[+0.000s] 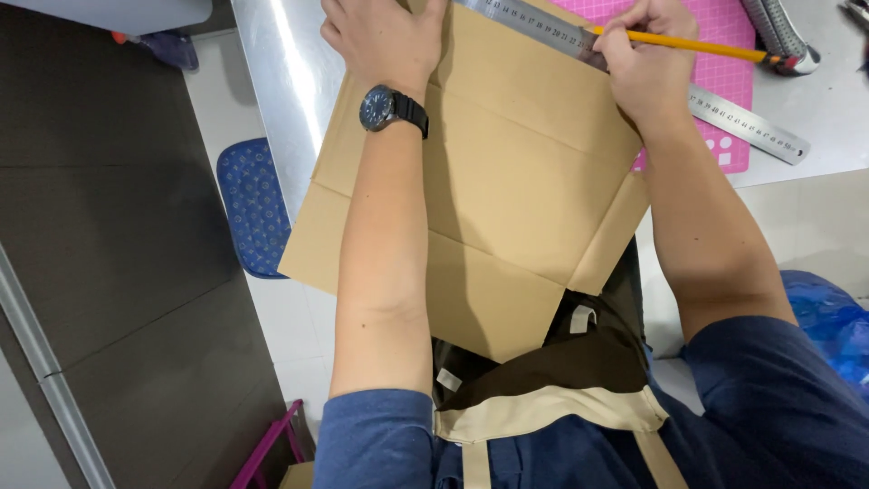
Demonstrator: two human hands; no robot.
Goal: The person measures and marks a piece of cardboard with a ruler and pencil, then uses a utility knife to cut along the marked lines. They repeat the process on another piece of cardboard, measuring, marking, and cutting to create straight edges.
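A flattened brown cardboard sheet (pixel 507 190) lies across the near edge of the shiny metal bench (pixel 272 81), filling the upper middle of the frame and hanging off the edge toward the person's lap. The left hand (pixel 385 36), a dark watch (pixel 391 110) on its wrist, presses flat and open on the cardboard at the top centre. The right hand (pixel 644 68), at the upper right, is closed on a yellow pencil (pixel 688 43) whose tip meets the edge of a long steel ruler (pixel 634 77). The ruler lies slantwise over the cardboard's top right corner and runs on across a pink cutting mat (pixel 724 81). The two hands are apart, one at each side of the sheet. A blue stool seat (pixel 253 208) shows at the left, below the bench.
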